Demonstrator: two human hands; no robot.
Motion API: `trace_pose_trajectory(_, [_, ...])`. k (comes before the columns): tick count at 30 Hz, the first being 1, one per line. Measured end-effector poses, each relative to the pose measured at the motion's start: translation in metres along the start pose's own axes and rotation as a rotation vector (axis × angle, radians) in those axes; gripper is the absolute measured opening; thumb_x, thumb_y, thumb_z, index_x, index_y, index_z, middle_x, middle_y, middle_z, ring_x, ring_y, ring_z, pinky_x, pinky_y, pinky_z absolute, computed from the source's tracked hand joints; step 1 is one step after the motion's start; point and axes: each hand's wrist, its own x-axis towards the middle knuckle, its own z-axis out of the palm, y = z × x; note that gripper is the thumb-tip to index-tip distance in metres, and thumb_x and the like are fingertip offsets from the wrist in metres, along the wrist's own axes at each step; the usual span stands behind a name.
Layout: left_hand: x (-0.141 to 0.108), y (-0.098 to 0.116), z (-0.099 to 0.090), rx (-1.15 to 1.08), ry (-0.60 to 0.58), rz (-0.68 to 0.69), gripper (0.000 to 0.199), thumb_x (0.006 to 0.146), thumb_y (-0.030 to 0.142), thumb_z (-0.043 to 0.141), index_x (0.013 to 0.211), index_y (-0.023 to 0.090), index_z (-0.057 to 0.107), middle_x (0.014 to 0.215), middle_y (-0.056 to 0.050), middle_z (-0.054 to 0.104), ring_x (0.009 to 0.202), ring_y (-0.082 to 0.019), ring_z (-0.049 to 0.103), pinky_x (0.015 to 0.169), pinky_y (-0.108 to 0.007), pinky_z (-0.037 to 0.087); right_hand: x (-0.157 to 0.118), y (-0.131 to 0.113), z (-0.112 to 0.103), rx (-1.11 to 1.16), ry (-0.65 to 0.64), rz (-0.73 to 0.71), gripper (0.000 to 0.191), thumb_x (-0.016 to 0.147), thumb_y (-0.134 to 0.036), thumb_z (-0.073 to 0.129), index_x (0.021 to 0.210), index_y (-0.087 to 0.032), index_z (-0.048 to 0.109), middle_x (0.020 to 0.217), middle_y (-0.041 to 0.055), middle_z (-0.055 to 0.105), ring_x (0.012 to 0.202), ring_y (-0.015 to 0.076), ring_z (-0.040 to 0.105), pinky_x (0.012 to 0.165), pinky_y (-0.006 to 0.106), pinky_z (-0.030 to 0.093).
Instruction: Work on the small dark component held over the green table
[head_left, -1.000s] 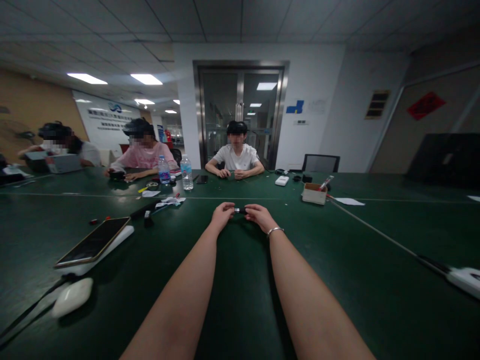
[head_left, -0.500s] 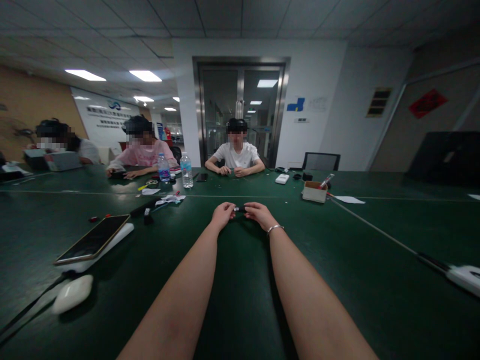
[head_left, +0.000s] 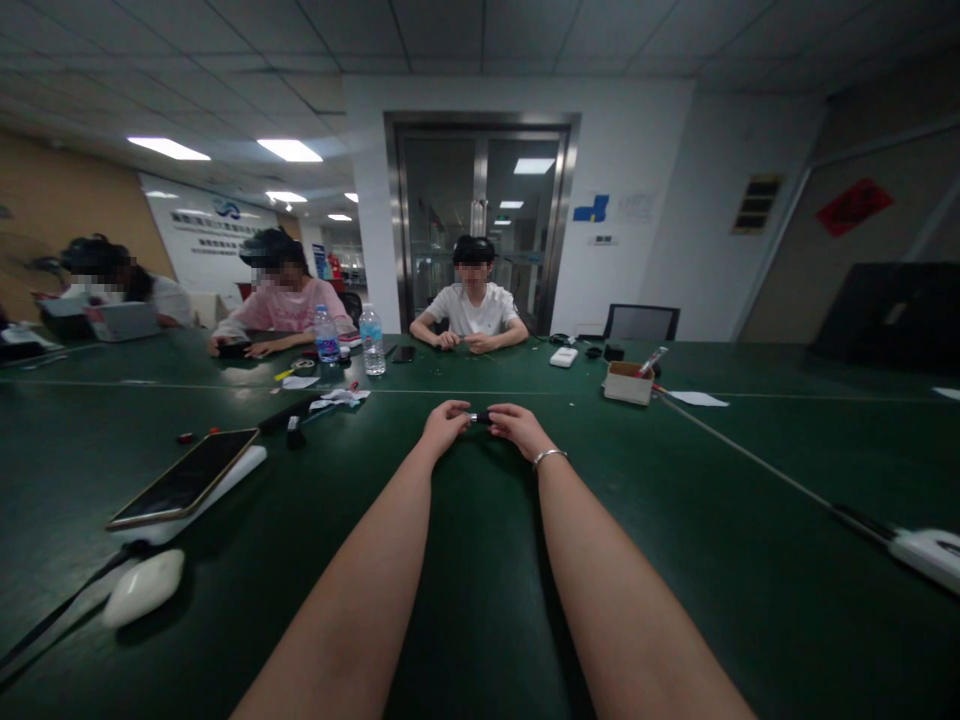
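Observation:
Both hands meet over the green table [head_left: 480,600], in the middle of the view. Between them is a small black stick with a silvery end [head_left: 481,418], too small to tell its kind. My left hand [head_left: 445,430] pinches it at the silvery end. My right hand [head_left: 520,430], with a bracelet [head_left: 550,456] at the wrist, has thumb and fingers closed on the black part. The stick lies roughly level, and my fingertips hide both its ends.
To the left lie a phone [head_left: 191,477] on a white object and a white rounded case [head_left: 144,588]. Bottles [head_left: 373,342] stand farther back. Across the table sits a person [head_left: 475,310]; two more people are at left. A small box [head_left: 628,384] stands right of my hands.
My hands stay in nearly the same place with the stick between them. The left fingers have shifted very slightly, up and leftward. The view has moved a little.

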Motion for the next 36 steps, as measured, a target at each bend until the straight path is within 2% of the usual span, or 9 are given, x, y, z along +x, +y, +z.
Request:
trace_pose_trajectory(4, [0.0003,-0.0004,0.001,0.002,-0.007,-0.011,0.02,0.073,0.022,0.062,0.09,0.012,0.062,0.072,-0.004,0.061,0.061,-0.01,0.058,0.056,-0.02,0.046,-0.001,-0.0012,0.0006,-0.001,0.002,0.003,0.014,0.071,-0.004,0.067,0.083,-0.011,0.065,0.069,0.0024,0.066,0.052,0.0071,0.061,0.051,0.015,0.054])
trace_pose_trajectory(9, [0.0007,-0.0033,0.0028,0.06,0.023,-0.014,0.022,0.08,0.033,0.057,0.088,0.012,0.061,0.065,-0.003,0.06,0.054,-0.009,0.056,0.049,-0.019,0.044,-0.0018,-0.0021,0.0014,-0.006,0.001,0.005,0.014,0.071,-0.005,0.066,0.084,-0.011,0.066,0.07,0.003,0.066,0.053,0.0075,0.062,0.053,0.016,0.054])
trace_pose_trajectory(12, [0.0002,-0.004,0.003,0.077,0.043,-0.017,0.024,0.08,0.035,0.056,0.087,0.013,0.062,0.074,-0.006,0.063,0.062,-0.011,0.059,0.052,-0.02,0.047,-0.0012,-0.002,0.0015,-0.006,0.01,0.011,0.013,0.073,-0.005,0.064,0.084,-0.011,0.065,0.068,0.0026,0.066,0.053,0.0076,0.062,0.053,0.015,0.054])
trace_pose_trajectory(15, [-0.001,-0.003,0.0017,0.058,0.039,0.041,0.025,0.073,0.026,0.063,0.095,0.015,0.062,0.093,-0.009,0.063,0.075,-0.014,0.06,0.057,-0.021,0.049,-0.0005,-0.0016,0.0012,0.001,0.025,0.017,0.013,0.072,-0.004,0.065,0.084,-0.011,0.065,0.066,0.0021,0.065,0.052,0.0076,0.061,0.052,0.015,0.054])
trace_pose_trajectory(17, [-0.0019,-0.0018,0.0007,0.059,0.012,0.074,0.032,0.068,0.019,0.066,0.099,0.016,0.062,0.097,-0.009,0.062,0.076,-0.014,0.06,0.059,-0.022,0.05,-0.0006,-0.0014,0.001,0.004,0.02,0.01,0.013,0.072,-0.004,0.065,0.084,-0.011,0.065,0.067,0.0021,0.065,0.052,0.0075,0.061,0.051,0.015,0.054])
trace_pose_trajectory(21, [-0.0031,-0.0003,0.0008,0.081,-0.003,0.069,0.027,0.069,0.017,0.064,0.095,0.014,0.063,0.085,-0.007,0.063,0.067,-0.012,0.06,0.059,-0.022,0.049,-0.0015,-0.0012,0.0006,0.0,0.006,0.0,0.014,0.072,-0.004,0.064,0.084,-0.011,0.065,0.068,0.0021,0.065,0.052,0.0073,0.061,0.053,0.015,0.054])
trace_pose_trajectory(26, [-0.0023,-0.0015,0.0018,0.074,0.001,0.057,0.022,0.073,0.024,0.062,0.092,0.013,0.063,0.07,-0.004,0.062,0.061,-0.011,0.06,0.055,-0.021,0.048,-0.0018,-0.0011,0.0003,0.009,0.003,-0.002,0.013,0.072,-0.004,0.065,0.083,-0.011,0.065,0.067,0.0022,0.065,0.052,0.0071,0.061,0.052,0.015,0.054])
trace_pose_trajectory(32, [-0.0006,-0.0047,0.0014,0.078,-0.034,0.08,0.024,0.079,0.034,0.057,0.091,0.014,0.06,0.062,-0.001,0.059,0.051,-0.009,0.056,0.048,-0.019,0.044,-0.0015,-0.0014,0.0006,0.008,-0.002,0.001,0.014,0.072,-0.005,0.065,0.083,-0.011,0.066,0.068,0.0023,0.065,0.053,0.0075,0.061,0.053,0.016,0.054])
trace_pose_trajectory(36, [-0.0031,-0.0019,0.0028,0.057,-0.015,0.044,0.021,0.081,0.033,0.054,0.095,0.016,0.054,0.061,0.0,0.059,0.052,-0.009,0.059,0.048,-0.017,0.042,-0.0004,-0.0005,0.0008,0.004,0.004,-0.001,0.012,0.073,-0.005,0.064,0.083,-0.011,0.065,0.066,0.002,0.065,0.053,0.0077,0.061,0.052,0.016,0.054])
